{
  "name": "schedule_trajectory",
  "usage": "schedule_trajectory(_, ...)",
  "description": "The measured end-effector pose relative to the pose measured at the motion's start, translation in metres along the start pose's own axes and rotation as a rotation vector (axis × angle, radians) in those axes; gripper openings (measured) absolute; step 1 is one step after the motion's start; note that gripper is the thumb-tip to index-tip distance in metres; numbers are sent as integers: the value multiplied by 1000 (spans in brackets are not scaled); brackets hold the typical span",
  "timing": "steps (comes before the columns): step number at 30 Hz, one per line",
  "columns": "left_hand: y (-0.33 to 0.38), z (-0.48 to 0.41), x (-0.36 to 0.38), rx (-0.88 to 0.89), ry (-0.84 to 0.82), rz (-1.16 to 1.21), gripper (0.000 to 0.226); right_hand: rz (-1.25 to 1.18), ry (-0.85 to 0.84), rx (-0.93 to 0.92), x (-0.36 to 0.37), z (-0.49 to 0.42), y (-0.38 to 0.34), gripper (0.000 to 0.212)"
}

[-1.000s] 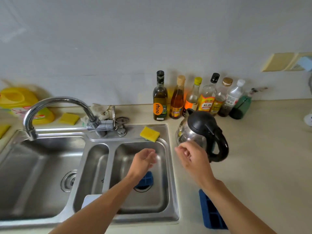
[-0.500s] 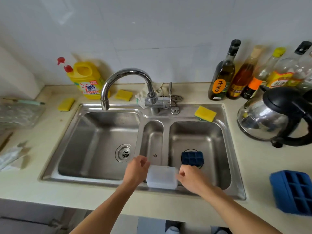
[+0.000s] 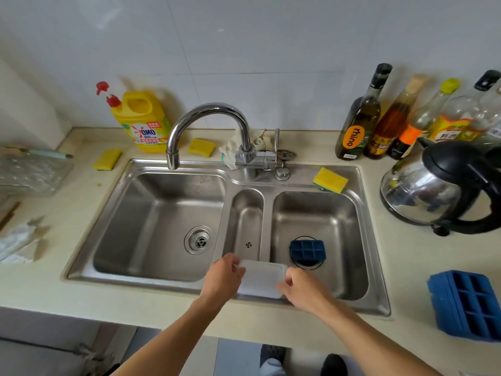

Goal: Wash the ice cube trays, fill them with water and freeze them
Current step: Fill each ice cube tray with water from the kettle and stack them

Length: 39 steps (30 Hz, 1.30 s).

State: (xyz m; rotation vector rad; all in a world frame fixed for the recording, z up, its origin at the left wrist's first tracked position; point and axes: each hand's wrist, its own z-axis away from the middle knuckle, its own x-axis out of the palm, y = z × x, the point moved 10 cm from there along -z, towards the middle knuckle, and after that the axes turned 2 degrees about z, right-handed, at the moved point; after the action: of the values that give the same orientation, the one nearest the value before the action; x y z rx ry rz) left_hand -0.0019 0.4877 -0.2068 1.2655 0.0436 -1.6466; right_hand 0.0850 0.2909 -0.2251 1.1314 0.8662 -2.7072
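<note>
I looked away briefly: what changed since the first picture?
The left hand and right hand moved from above the right basin to the sink's front rim and took hold of the white tray. The small blue tray and the large blue tray stayed put.

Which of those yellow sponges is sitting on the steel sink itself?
The right sponge, on the sink rim right of the tap. The left sponge and middle sponge lie on the counter.
</note>
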Motion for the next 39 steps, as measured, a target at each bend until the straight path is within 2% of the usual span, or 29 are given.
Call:
schedule_trajectory(8, 43, -1, 8, 46, -25, 163, 19, -137, 87, 16, -39, 10, 29, 23)
schedule_trajectory(13, 98, -23, 33, 113, -111, 166, 8, -271, 176, 107, -73, 2, 74, 22)
schedule_trajectory(19, 139, -69, 91, 98, -292, 100, 6, -208, 210, 251, -82, -44, 130, 29)
schedule_trajectory(25, 132, -106, 140, 11, -391, -19, 12, -148, 168, 306, -59, -86, 154, 31)
schedule_trajectory(29, 120, -124, 162, -37, -425, -64, 6, -185, 137, 311, -45, -107, 165, 14)
schedule_trajectory(30, 117, -127, 168, -48, -436, -74, 12, -196, 130, 315, -41, -111, 168, 13)
schedule_trajectory(36, 112, -146, 186, -34, -409, -165, 23, -202, 90, 317, -20, -126, 178, 24)
schedule_trajectory(39, 109, -148, 191, -25, -411, -205, 24, -234, 123, 314, -20, -128, 179, 29)
